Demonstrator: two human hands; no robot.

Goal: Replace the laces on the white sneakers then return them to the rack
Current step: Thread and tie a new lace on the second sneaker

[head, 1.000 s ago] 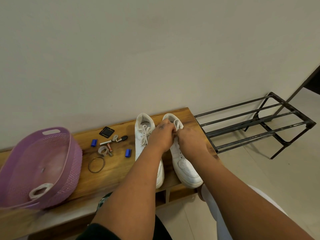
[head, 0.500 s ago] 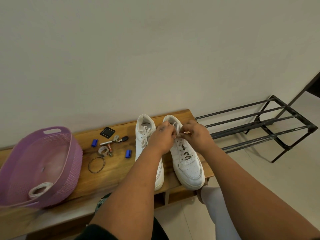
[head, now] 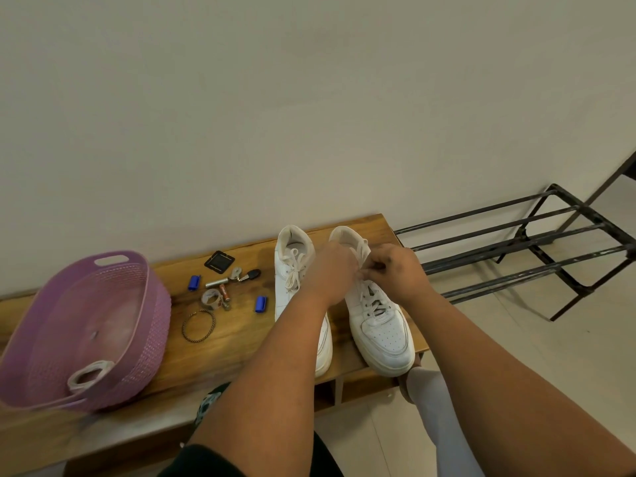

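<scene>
Two white sneakers stand side by side on the wooden bench (head: 241, 342), toes toward me. The left sneaker (head: 292, 270) has its white lace tied in a bow. Over the upper eyelets of the right sneaker (head: 382, 325) my left hand (head: 332, 271) and my right hand (head: 392, 270) meet, and each pinches the white lace (head: 359, 251) there. Laces cross the lower eyelets of this shoe. The empty black metal rack (head: 537, 246) stands on the floor right of the bench.
A purple plastic basket (head: 137, 325) with a coiled white lace (head: 87, 373) inside sits at the bench's left end. Small items lie between basket and shoes: keys (head: 244, 274), two blue clips, a battery, a bracelet (head: 198, 326), a black square. The wall is close behind.
My right hand has drawn off the front of the right sneaker toward its top, uncovering the laced eyelets. Both hands stay together at the upper lace.
</scene>
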